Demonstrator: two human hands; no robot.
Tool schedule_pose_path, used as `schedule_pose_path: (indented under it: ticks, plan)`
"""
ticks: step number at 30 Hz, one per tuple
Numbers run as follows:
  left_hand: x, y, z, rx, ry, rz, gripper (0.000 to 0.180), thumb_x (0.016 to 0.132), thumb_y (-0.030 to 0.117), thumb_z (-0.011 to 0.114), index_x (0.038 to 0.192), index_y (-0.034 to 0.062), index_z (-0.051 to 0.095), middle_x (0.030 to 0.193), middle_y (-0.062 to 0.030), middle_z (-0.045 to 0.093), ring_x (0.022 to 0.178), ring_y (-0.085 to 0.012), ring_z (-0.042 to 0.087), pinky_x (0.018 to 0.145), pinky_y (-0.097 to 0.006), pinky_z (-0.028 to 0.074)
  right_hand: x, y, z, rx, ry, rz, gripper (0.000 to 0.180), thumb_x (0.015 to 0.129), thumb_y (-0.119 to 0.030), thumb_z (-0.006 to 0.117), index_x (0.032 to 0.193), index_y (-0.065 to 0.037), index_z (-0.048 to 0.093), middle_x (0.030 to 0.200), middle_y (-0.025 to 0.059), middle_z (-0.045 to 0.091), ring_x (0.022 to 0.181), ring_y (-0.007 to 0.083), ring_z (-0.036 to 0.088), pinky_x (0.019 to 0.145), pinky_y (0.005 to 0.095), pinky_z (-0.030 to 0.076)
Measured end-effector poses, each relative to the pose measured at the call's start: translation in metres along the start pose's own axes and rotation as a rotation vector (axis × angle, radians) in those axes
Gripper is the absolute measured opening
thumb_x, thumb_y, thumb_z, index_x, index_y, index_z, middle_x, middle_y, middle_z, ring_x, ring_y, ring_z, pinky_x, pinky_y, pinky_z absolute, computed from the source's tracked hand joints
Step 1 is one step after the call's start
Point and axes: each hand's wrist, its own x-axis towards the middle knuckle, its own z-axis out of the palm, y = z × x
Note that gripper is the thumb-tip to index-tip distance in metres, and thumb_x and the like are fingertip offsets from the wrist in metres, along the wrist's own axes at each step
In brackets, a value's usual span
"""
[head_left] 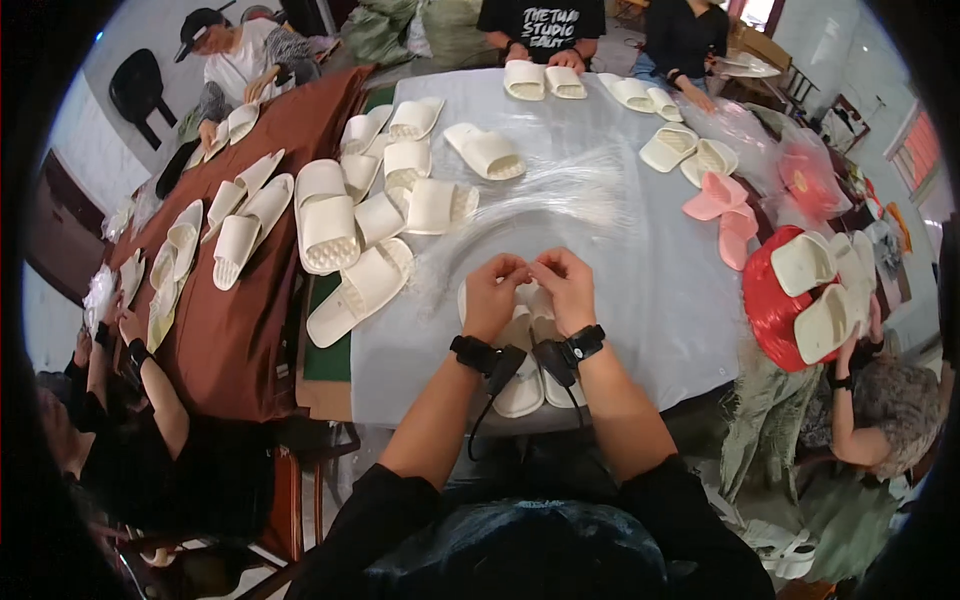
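Observation:
My left hand (492,295) and my right hand (563,290) meet over a pair of cream slippers (519,388) at the table's near edge. Thumbs and fingertips are pinched together on both hands, almost touching. Whatever they hold is too small or hidden to make out. The slippers lie side by side below, their far ends partly covered by my hands. Just beyond spreads a loose bundle of thin clear plastic strands (575,195). One cream slipper (485,152) rests past the strands. To the left, several more cream slippers (328,232) are heaped together.
Grey sheeting (670,330) covers my table. A brown-covered table (225,345) with slippers adjoins at left. Pink slippers (738,235), clear plastic bags (745,140) and a red bundle (765,285) lie at right. Several people sit around, some handling slippers.

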Motion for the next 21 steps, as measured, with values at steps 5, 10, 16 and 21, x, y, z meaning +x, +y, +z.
schedule_pose_path:
  ticks: [5, 10, 16, 21]
  plan:
    - [-0.001, 0.007, 0.003, 0.084, -0.015, -0.074, 0.009, 0.082, 0.002, 0.062, 0.088, -0.0045, 0.063, 0.078, -0.0078, 0.067, 0.074, -0.0121, 0.063, 0.07, -0.027, 0.05, 0.0, 0.014, -0.006, -0.003, 0.138, -0.06, 0.007, 0.085, -0.004, 0.064, 0.09, -0.001, 0.061, 0.081, 0.0003, 0.06, 0.072, 0.0078, 0.053, 0.066, 0.0214, 0.042]
    - [0.001, -0.005, 0.001, 0.027, -0.008, -0.046, 0.01, 0.08, 0.002, 0.063, 0.088, -0.0042, 0.064, 0.077, -0.0068, 0.066, 0.072, -0.0119, 0.063, 0.068, -0.026, 0.05, 0.002, 0.015, -0.01, -0.003, 0.092, -0.037, 0.006, 0.084, -0.003, 0.064, 0.09, -0.002, 0.061, 0.081, -0.0006, 0.06, 0.073, 0.0061, 0.053, 0.066, 0.0204, 0.041]
    - [-0.001, -0.01, -0.003, 0.007, -0.09, -0.012, 0.008, 0.08, 0.0, 0.063, 0.087, -0.0032, 0.063, 0.075, -0.0076, 0.066, 0.07, -0.0115, 0.06, 0.066, -0.025, 0.048, 0.001, 0.009, -0.006, -0.012, -0.001, -0.017, 0.008, 0.082, 0.002, 0.065, 0.088, -0.001, 0.061, 0.08, 0.001, 0.061, 0.072, 0.0077, 0.056, 0.066, 0.0215, 0.043]
    - [0.0, -0.012, -0.002, 0.026, -0.078, 0.03, 0.01, 0.079, -0.001, 0.063, 0.089, -0.0034, 0.064, 0.077, -0.0096, 0.065, 0.07, -0.014, 0.061, 0.065, -0.027, 0.049, -0.001, 0.001, -0.006, -0.028, -0.029, 0.013, 0.006, 0.083, 0.003, 0.064, 0.085, -0.001, 0.059, 0.079, 0.0038, 0.062, 0.074, 0.0112, 0.06, 0.068, 0.0226, 0.045]
